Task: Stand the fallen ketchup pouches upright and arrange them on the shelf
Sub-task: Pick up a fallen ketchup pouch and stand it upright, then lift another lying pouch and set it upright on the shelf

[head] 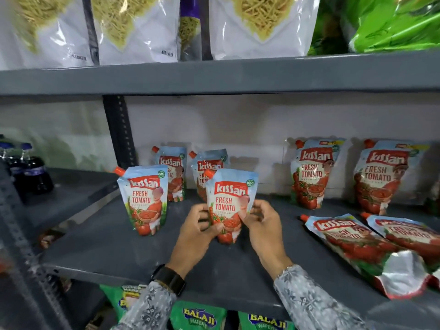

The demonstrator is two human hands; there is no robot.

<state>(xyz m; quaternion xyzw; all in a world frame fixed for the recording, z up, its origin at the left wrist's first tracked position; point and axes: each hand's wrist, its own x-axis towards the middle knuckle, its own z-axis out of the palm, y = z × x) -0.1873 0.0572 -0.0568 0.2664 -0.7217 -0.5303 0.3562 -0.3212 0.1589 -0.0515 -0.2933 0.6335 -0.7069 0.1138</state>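
A small ketchup pouch (229,201) stands upright on the grey shelf (119,248), held at its lower part between my left hand (198,231) and my right hand (263,228). To its left another small pouch (142,198) stands upright on its own. Two more small pouches (172,172) (208,166) stand behind at the back wall. Two larger pouches (312,172) (383,175) stand upright at the back right. Two large pouches (357,246) (409,232) lie flat at the front right, spouts pointing left.
The shelf above (214,75) carries white snack bags and green packs. Dark bottles (31,172) stand on the neighbouring shelf at left, beyond a perforated upright post (117,132). Green wafer packs (197,316) sit on the shelf below.
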